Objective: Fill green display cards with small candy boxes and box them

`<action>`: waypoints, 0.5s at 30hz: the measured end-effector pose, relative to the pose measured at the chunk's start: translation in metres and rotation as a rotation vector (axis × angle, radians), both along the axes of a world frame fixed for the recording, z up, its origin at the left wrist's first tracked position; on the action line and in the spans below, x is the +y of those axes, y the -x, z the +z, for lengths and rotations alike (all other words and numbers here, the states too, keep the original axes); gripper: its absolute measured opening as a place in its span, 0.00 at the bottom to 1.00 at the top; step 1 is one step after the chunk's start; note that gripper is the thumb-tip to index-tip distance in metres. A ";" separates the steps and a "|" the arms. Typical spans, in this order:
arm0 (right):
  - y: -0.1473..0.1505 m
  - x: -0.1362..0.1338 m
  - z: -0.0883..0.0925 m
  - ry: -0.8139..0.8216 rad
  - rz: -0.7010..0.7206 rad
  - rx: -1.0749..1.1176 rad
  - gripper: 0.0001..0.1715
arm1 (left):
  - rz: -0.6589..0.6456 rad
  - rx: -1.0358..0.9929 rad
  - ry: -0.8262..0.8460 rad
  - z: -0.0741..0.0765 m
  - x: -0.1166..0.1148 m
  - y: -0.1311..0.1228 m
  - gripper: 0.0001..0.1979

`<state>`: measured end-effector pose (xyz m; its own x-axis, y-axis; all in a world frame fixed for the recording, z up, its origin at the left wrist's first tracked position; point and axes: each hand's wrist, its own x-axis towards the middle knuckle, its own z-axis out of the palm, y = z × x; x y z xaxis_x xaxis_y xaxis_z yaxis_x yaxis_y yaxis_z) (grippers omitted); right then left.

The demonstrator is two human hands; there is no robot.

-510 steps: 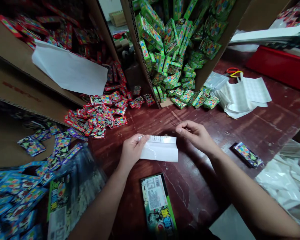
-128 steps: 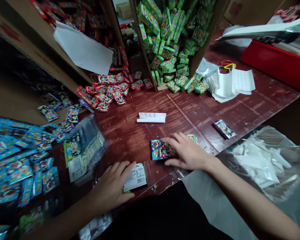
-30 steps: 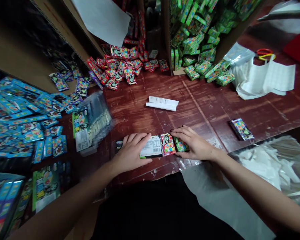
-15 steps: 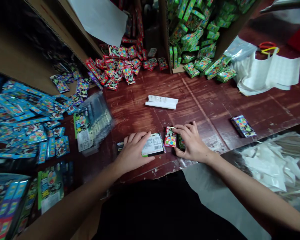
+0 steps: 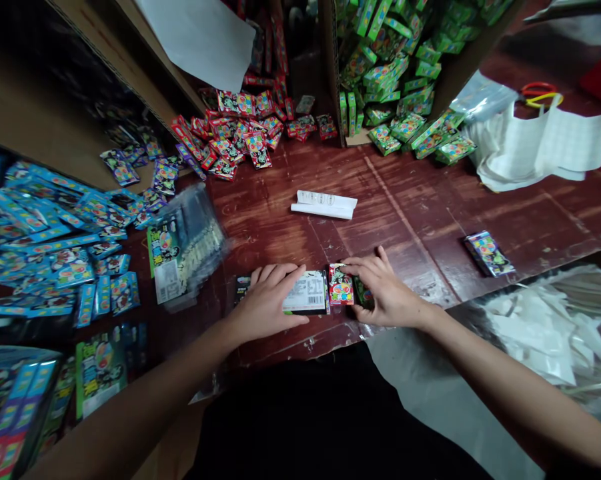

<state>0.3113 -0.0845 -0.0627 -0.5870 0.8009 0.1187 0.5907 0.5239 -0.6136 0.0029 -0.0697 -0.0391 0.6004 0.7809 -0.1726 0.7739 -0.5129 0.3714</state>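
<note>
My left hand point(image 5: 267, 297) lies over a flat printed packet point(image 5: 310, 293) with a white barcode label. Its fingers run along the packet's far edge and its thumb along the near edge, holding it against the table. At the packet's right end stands a small red box point(image 5: 341, 285) with colourful print. My right hand point(image 5: 377, 287) has its fingertips on the red box and is closed around a dark green box point(image 5: 363, 292) beside it, which the fingers partly cover.
A folded white paper strip point(image 5: 324, 205) lies ahead, and a dark purple box point(image 5: 489, 253) to the right. Printed plastic bags point(image 5: 185, 243) are stacked left, near piled blue boxes point(image 5: 60, 233). Red boxes point(image 5: 240, 133) and green boxes point(image 5: 405, 87) fill the back. Scissors point(image 5: 539, 95) lie far right.
My right hand has drawn the red and green boxes slightly nearer to me, and the red box now lines up with the packet's end. The packet has shifted slightly towards me.
</note>
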 end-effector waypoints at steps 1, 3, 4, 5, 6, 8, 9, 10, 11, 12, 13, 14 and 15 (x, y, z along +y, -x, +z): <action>-0.003 0.001 0.004 0.012 0.022 0.016 0.43 | 0.003 0.003 0.012 0.001 0.001 0.001 0.48; -0.008 0.004 0.011 0.038 0.088 0.041 0.43 | 0.007 0.000 0.034 0.005 0.004 0.003 0.48; -0.009 0.006 0.014 0.050 0.129 0.047 0.43 | 0.005 -0.007 0.043 0.006 0.005 0.003 0.48; -0.009 0.007 0.016 0.057 0.163 0.048 0.43 | 0.001 -0.016 0.050 0.008 0.005 0.003 0.48; -0.009 0.009 0.017 0.058 0.184 0.045 0.43 | -0.002 -0.028 0.053 0.009 0.005 0.002 0.48; -0.007 0.012 0.016 0.038 0.185 0.035 0.42 | -0.003 -0.045 0.046 0.011 0.005 0.000 0.48; -0.006 0.014 0.014 0.025 0.179 0.027 0.42 | 0.002 -0.049 0.036 0.011 0.004 -0.001 0.48; -0.005 0.015 0.012 0.011 0.177 0.020 0.43 | 0.009 -0.051 0.024 0.011 0.003 -0.003 0.48; -0.004 0.016 0.010 -0.002 0.179 0.014 0.43 | 0.017 -0.051 0.013 0.011 0.002 -0.004 0.48; -0.003 0.016 0.008 -0.014 0.178 0.011 0.44 | 0.031 -0.048 0.001 0.010 0.001 -0.005 0.48; -0.003 0.015 0.006 -0.024 0.167 0.009 0.44 | 0.051 -0.044 -0.011 0.009 -0.001 -0.006 0.47; -0.002 0.015 0.005 -0.033 0.144 0.007 0.44 | 0.077 -0.039 -0.021 0.009 -0.002 -0.007 0.47; -0.002 0.013 0.004 -0.038 0.118 0.005 0.44 | 0.104 -0.032 -0.028 0.008 -0.003 -0.008 0.46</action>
<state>0.3132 -0.0711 -0.0588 -0.6759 0.7214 0.1509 0.5209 0.6124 -0.5946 0.0114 -0.0724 -0.0308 0.5206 0.8435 -0.1318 0.8116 -0.4411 0.3831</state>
